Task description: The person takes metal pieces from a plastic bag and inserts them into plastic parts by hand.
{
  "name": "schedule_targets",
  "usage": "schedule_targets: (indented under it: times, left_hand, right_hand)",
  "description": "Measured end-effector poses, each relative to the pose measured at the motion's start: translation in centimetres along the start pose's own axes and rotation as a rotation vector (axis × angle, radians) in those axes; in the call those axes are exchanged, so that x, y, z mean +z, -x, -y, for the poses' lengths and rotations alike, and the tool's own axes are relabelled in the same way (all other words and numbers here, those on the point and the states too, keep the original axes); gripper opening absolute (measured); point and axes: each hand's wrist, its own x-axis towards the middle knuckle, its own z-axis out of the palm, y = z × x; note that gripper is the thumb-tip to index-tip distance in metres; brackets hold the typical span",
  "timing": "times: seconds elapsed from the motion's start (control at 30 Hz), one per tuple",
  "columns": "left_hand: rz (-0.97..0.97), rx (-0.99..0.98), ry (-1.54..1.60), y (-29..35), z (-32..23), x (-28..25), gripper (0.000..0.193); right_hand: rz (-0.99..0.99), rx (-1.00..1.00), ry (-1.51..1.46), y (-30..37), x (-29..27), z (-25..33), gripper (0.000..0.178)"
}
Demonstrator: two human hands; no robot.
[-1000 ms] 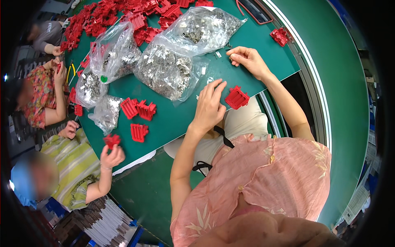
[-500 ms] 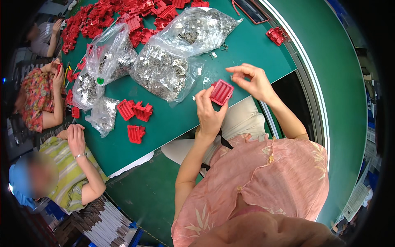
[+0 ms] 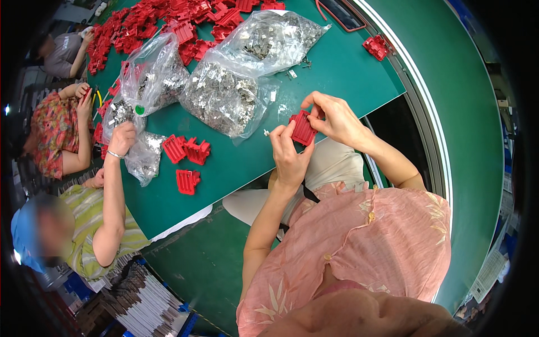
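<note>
A red ribbed plastic housing (image 3: pixel 303 129) is held above the near table edge. My left hand (image 3: pixel 289 154) grips its left and lower side between thumb and fingers. On its upper right side, the thumb and fingers of my right hand (image 3: pixel 336 119) are pinched together against the housing; whatever small thing they hold, if any, is hidden. Just beyond lies a clear plastic bag (image 3: pixel 222 101) full of small metal parts, and a second such bag (image 3: pixel 275 39) is behind it. A few loose metal pieces (image 3: pixel 292 73) lie beside the bags.
Three red housings (image 3: pixel 186 181) sit on the green table (image 3: pixel 236 168) to the left. A heap of red housings (image 3: pixel 168 22) covers the far side. One more stands at the far right (image 3: pixel 375 48). Co-workers sit along the left; one co-worker's hand (image 3: pixel 122 137) reaches into a bag.
My right hand has moved left and down onto the red housing, its fingers closing at the part. A co-worker's arm has stretched to a bag of metal parts.
</note>
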Motion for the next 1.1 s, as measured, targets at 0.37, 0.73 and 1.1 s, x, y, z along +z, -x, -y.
schedule_targets:
  times: [0.37,0.73,1.1]
  left_hand:
    - [0.032,0.136,0.005,2.2,0.8,-2.1,0.067]
    - [-0.092,0.065,-0.064,2.0,0.7,-2.6,0.064]
    - [-0.072,0.117,-0.099,1.9,0.7,-2.8,0.065]
  right_hand:
    - [0.629,0.252,-0.659,-2.5,-0.8,-3.6,0.019]
    - [0.020,-0.166,0.102,0.0,2.0,0.5,0.013]
    - [0.167,-0.039,0.172,-1.6,1.1,1.5,0.013]
